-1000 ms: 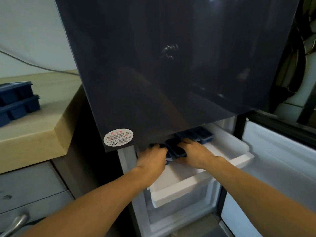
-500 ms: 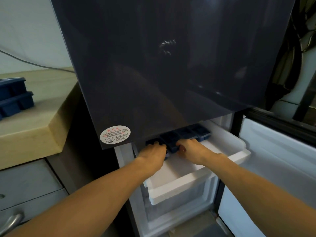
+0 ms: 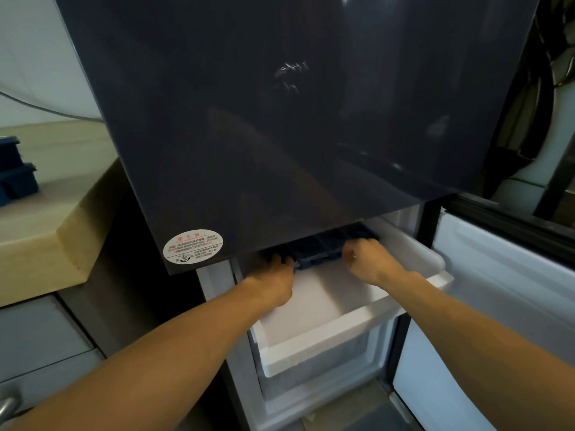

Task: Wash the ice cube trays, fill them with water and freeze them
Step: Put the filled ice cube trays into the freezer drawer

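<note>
A dark blue ice cube tray [image 3: 317, 251] lies across the back of a pulled-out white freezer drawer [image 3: 336, 331], partly hidden under the dark upper fridge door [image 3: 280, 119]. My left hand [image 3: 273, 275] grips the tray's left end. At the tray's right end, my right hand [image 3: 370, 259] holds it with curled fingers. Two more blue trays [image 3: 15, 178] sit stacked on the wooden counter at the far left.
The freezer's lower door [image 3: 497, 306] stands open to the right. A light wooden counter [image 3: 46, 244] with grey drawers [image 3: 37, 343] below it is on the left. A second freezer drawer [image 3: 314, 368] sits under the open one.
The tray has slid further back into the drawer, under the upper door. My right hand moved from the tray's middle to its right end. The view shifted slightly left.
</note>
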{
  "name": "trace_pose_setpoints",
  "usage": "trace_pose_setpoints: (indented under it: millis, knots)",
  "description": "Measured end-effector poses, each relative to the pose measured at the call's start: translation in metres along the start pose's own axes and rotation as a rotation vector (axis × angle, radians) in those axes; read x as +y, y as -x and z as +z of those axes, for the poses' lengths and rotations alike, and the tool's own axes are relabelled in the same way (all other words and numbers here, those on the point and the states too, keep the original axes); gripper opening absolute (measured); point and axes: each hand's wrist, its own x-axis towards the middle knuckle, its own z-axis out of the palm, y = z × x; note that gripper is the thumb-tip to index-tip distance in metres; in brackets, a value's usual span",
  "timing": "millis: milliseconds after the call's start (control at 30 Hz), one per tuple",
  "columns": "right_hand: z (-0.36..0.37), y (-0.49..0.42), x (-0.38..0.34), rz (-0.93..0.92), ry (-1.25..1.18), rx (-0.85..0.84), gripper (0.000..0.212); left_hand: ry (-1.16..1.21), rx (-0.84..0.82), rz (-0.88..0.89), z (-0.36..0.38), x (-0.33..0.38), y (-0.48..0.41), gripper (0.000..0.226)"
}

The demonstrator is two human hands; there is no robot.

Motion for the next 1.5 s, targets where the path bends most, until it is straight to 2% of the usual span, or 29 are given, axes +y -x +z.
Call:
trace_pose_setpoints:
  millis: [233, 333, 533, 733, 867, 1000, 1100, 1233, 1367, 1433, 1500]
  knots:
    - [-0.006, -0.002, 0.006, 0.023, 0.03, -0.038, 0.021, -0.02, 0.001, -0.025, -0.004, 0.003, 0.005, 0.056]
    - [-0.008, 0.01, 0.0, 0.005, 0.061, 0.002, 0.016, -0.016, 0.093, 0.003, -0.005, 0.004, 0.019, 0.051]
    - [-0.029, 0.052, -0.04, -0.121, 0.099, 0.033, 0.017, 0.165, 0.288, 0.112, -0.015, -0.002, 0.069, 0.042]
    - [-0.044, 0.116, -0.109, -0.271, 0.092, 0.159, 0.023, 0.263, 0.493, 0.175, -0.025, -0.041, 0.15, 0.034]
    - [-0.063, 0.163, -0.17, -0.454, 0.106, 0.332, 0.048, 0.354, 0.693, 0.162, -0.034, -0.089, 0.212, 0.02]
    - [-0.093, 0.202, -0.256, -0.67, -0.036, 0.495, 0.055, 0.375, 0.841, 0.114, -0.05, -0.144, 0.268, 0.036]
    - [-0.108, 0.203, -0.327, -0.759, -0.145, 0.547, 0.049, 0.394, 0.964, 0.096, -0.061, -0.187, 0.303, 0.042]
    - [-0.113, 0.181, -0.42, -0.71, -0.14, 0.498, 0.042, 0.357, 1.064, -0.051, -0.066, -0.237, 0.344, 0.039]
    - [-0.103, 0.149, -0.492, -0.601, 0.056, 0.458, 0.057, 0.329, 1.087, -0.145, -0.063, -0.273, 0.38, 0.037]
    - [-0.094, 0.132, -0.516, -0.537, 0.159, 0.417, 0.066, 0.282, 1.118, -0.188, -0.063, -0.286, 0.393, 0.034]
    - [-0.085, 0.117, -0.527, -0.482, 0.229, 0.394, 0.067, 0.27, 1.131, -0.218, -0.064, -0.295, 0.403, 0.035]
